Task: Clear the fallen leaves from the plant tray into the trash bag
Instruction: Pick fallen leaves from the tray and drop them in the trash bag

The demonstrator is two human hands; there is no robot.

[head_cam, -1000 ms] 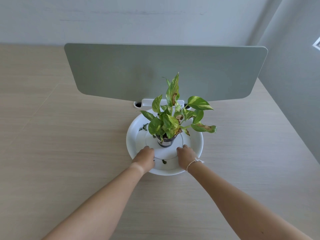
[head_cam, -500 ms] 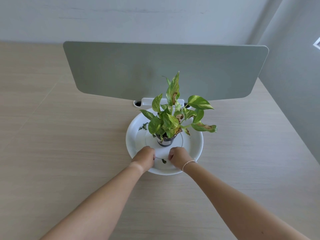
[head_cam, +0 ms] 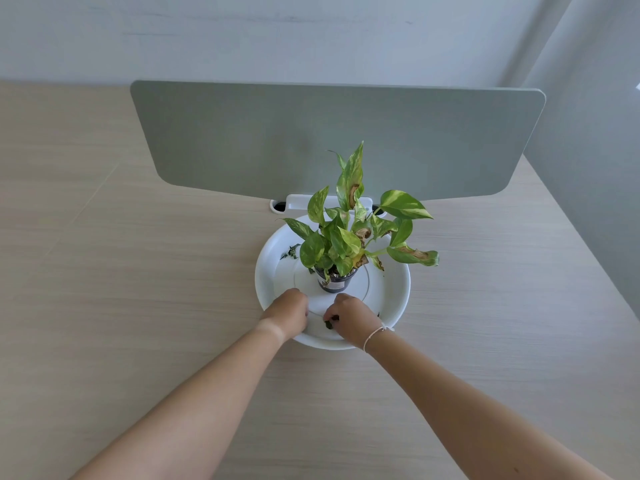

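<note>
A round white plant tray [head_cam: 391,306] lies on the wooden desk with a small potted plant [head_cam: 349,237] in a dark pot at its middle. My right hand [head_cam: 353,320] rests inside the tray's near part, its fingertips pinched on a small dark fallen leaf [head_cam: 329,323]. My left hand [head_cam: 289,311] is curled on the tray's near left side; nothing shows in it. More dark leaf bits [head_cam: 290,252] lie at the tray's far left. No trash bag is in view.
A grey-green divider panel [head_cam: 329,140] stands upright right behind the tray, on a white bracket [head_cam: 298,200]. The wooden desk [head_cam: 138,306] spreads to the left and toward me. A grey wall [head_cam: 588,168] borders the desk on the right.
My right hand has slid left across the tray's near part and closed its fingertips on the small dark leaf. My left hand has stayed almost in place.
</note>
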